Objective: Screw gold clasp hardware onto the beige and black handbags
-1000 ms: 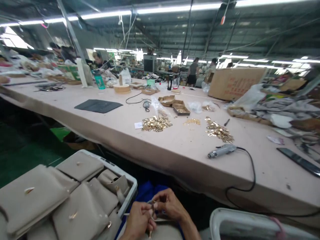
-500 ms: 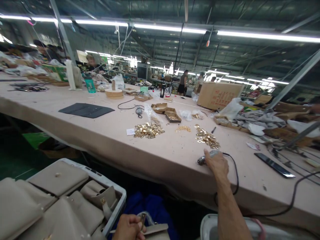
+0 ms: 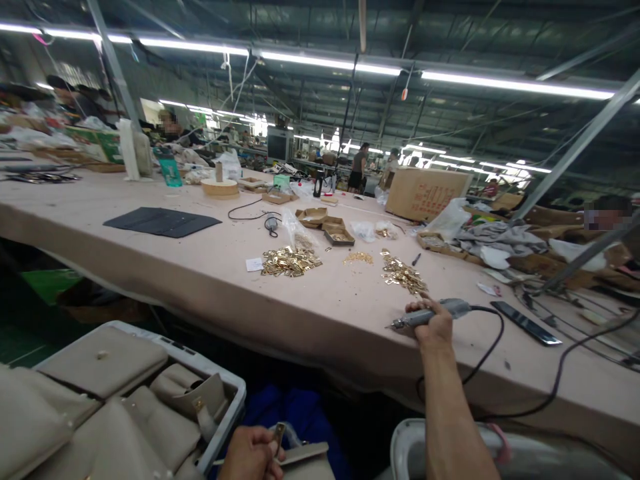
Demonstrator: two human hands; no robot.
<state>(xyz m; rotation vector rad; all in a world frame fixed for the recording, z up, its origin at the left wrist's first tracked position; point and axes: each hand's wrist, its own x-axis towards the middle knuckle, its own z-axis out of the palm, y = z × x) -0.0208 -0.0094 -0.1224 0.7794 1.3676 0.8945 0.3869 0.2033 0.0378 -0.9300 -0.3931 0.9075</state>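
Observation:
My right hand (image 3: 435, 323) is wrapped round a grey corded electric screwdriver (image 3: 415, 318) at the table's front edge. Its bit points left and its black cord trails off to the right. Low in the view, my left hand (image 3: 253, 453) is closed with thumb and fingers pinching a small strap with a gold metal plate (image 3: 278, 435). A beige bag (image 3: 310, 462) lies beside that hand, partly cut off by the frame. Beyond the screwdriver are a pile of gold metal plates (image 3: 403, 273), some tiny gold pieces (image 3: 359, 257) and another gold pile (image 3: 293, 261).
A grey-rimmed crate (image 3: 240, 397) of beige bags stands at lower left. On the covered table (image 3: 200, 273) lie a black sheet (image 3: 160, 222), a second corded tool (image 3: 271, 223), small cardboard trays (image 3: 339, 237) and a phone (image 3: 525, 323). A white tub (image 3: 407, 443) sits below my right arm.
My right hand has closed round the screwdriver and raised it a little, turning it so more of its body shows. My left hand keeps its pinch. The view has shifted slightly right.

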